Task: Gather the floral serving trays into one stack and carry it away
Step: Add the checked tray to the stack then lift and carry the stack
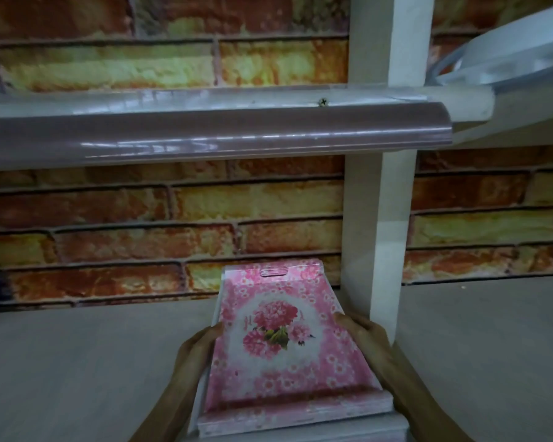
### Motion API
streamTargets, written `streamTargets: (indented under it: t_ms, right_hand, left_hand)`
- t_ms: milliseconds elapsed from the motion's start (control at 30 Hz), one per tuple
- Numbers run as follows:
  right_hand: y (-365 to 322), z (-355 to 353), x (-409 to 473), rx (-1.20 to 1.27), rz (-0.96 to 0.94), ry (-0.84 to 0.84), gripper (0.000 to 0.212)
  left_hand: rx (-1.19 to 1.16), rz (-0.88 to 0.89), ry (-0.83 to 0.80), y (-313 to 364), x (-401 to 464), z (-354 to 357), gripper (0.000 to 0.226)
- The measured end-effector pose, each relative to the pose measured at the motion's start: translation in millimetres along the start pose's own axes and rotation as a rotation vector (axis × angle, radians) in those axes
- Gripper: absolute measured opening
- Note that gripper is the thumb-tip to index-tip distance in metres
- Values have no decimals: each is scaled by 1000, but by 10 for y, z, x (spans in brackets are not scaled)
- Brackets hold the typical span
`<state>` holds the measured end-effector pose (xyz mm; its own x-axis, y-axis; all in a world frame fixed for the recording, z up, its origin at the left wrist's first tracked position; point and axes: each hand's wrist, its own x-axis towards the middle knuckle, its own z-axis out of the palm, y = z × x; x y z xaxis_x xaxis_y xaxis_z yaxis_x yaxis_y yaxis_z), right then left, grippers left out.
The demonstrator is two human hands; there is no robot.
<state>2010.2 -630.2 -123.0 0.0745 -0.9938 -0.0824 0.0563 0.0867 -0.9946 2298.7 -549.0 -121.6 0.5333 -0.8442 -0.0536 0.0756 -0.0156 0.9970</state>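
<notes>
A stack of pink floral serving trays (281, 339) lies lengthwise in front of me, on the grey shelf surface (77, 362), its far end with a slot handle near the brick-pattern wall. The top tray shows a bunch of pink flowers in a white oval. My left hand (198, 346) grips the stack's left long edge. My right hand (364, 336) grips the right long edge, thumb on top of the rim. Layered tray edges show at the near end.
A white upright post (387, 234) stands just right of the stack, close to my right hand. A glossy mauve shelf edge (217, 135) runs overhead. A pale round object (508, 59) sits at the top right. The brick-pattern wall (141, 218) closes the back.
</notes>
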Motion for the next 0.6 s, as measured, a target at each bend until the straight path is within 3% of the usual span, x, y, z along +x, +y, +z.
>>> streamTargets:
  t_ms: [267, 467, 600]
  right_hand:
    - [48, -13, 80, -11, 23, -13, 45]
    - [51, -1, 61, -14, 32, -52, 45]
    - [32, -2, 32, -91, 36, -33, 48]
  left_hand:
    - [45, -16, -20, -4, 39, 6, 12]
    - [34, -39, -78, -71, 87, -105, 51]
    - [76, -7, -163, 6, 13, -158, 34]
